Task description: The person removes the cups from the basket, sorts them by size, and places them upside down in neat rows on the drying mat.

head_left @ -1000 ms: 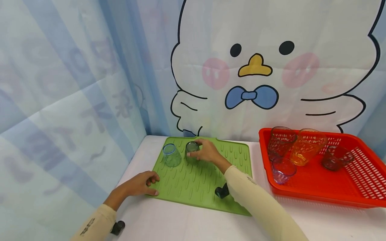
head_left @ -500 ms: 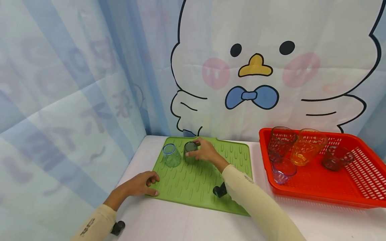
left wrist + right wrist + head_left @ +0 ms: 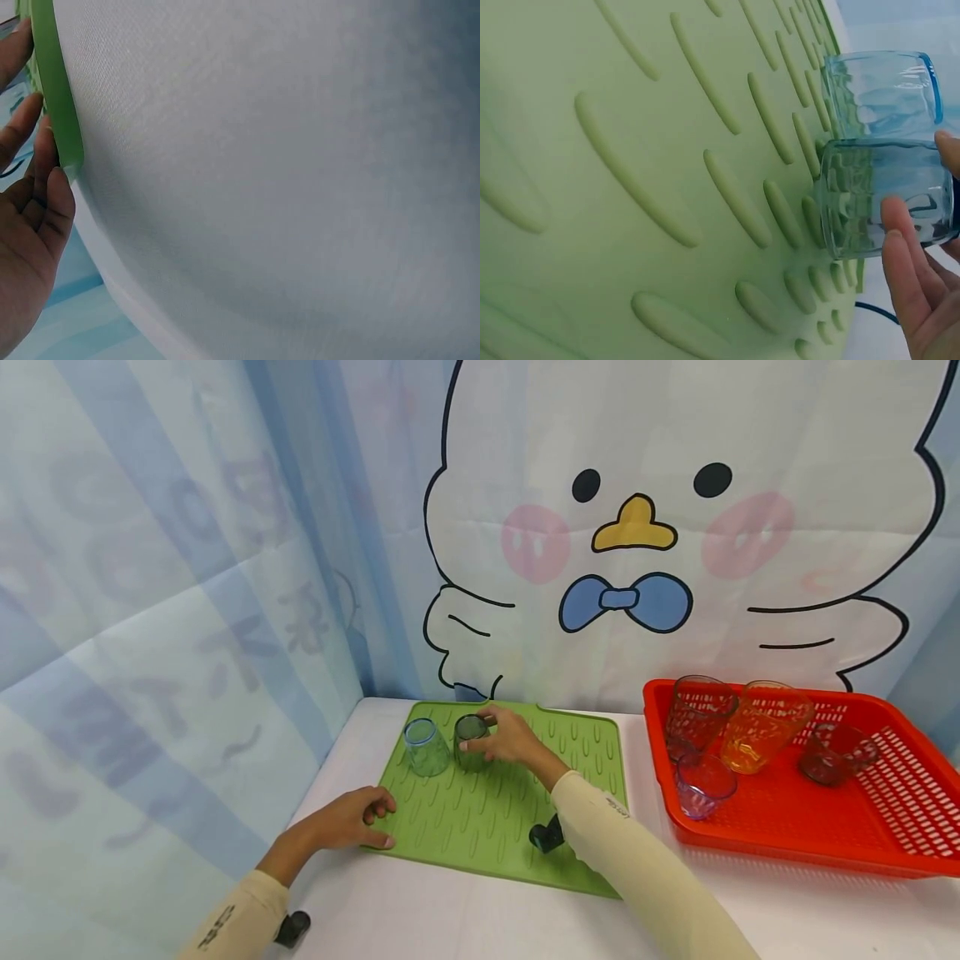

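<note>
A dark grey glass (image 3: 471, 752) stands on the green ribbed mat (image 3: 480, 827), its narrower end up. The thumb and fingers of my right hand (image 3: 513, 739) grip it near the top from the right. Right beside it on the left stands a pale blue glass (image 3: 427, 752) with a darker blue ring at its top; the two overlap in the right wrist view, where the grey glass (image 3: 885, 191) is nearer. My left hand (image 3: 348, 817) lies at the mat's front left corner, fingers loosely bent, fingertips at the green edge (image 3: 60, 97) in the left wrist view.
To the right, a red plastic basket (image 3: 810, 839) holds a brown glass (image 3: 697, 714), an orange glass (image 3: 765, 727), a small purple glass (image 3: 703, 789) and a dark reddish one (image 3: 832, 756). A white cloth (image 3: 420, 910) covers the table. Printed curtains (image 3: 615, 668) hang behind and at left.
My right hand has moved the grey glass slightly left and toward me, closer to the blue glass. The left hand and the basket have not moved.
</note>
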Motion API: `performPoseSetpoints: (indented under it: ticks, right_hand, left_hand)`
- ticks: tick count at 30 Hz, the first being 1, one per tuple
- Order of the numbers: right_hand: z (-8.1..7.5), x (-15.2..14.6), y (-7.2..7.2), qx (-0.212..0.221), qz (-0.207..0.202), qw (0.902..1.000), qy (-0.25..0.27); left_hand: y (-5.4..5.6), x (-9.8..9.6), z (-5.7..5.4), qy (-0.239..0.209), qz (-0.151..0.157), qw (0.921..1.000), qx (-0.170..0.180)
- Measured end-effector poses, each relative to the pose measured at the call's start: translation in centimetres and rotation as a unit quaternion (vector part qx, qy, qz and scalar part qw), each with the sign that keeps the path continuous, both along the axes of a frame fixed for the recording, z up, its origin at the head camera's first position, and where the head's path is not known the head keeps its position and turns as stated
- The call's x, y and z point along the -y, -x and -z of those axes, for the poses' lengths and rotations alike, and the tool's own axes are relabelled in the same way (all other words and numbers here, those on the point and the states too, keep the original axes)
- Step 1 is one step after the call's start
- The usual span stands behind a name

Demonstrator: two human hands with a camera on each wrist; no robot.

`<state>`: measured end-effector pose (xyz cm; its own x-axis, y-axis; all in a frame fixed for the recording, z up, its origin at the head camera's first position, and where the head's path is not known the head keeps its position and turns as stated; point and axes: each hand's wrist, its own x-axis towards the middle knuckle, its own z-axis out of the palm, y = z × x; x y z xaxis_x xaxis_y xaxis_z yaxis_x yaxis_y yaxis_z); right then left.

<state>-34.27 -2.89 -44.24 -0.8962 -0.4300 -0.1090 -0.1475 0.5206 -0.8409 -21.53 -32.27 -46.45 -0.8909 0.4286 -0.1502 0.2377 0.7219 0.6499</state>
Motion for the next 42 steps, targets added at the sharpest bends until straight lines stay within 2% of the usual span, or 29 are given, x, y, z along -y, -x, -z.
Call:
performPoseSetpoints:
  ticks: [7, 25, 31, 42]
  right_hand:
    - [0.1, 0.1, -0.1, -0.022, -0.004, 0.9996, -0.019]
    - [-0.7, -1.1, -0.5, -0.029, -0.029, 0.9977, -0.053]
    - [-1.8, -2.7, -1.1, -0.024, -0.028, 0.9984, -0.044]
    - [-4.3, -6.7, -3.4, -0.06, -0.051, 0.9943, -0.072]
  left_hand:
    - [0.1, 0.1, 0.1, 0.002, -0.001, 1.0, -0.002]
    - [0.0, -0.1, 0.1, 0.009, 0.0, 1.0, -0.003]
    - [0.0, -0.2, 0.0, 0.014, 0.0, 0.9999, -0.002]
    - [-0.1, -0.4, -0.5, 0.007, -0.006, 0.9998, 0.019]
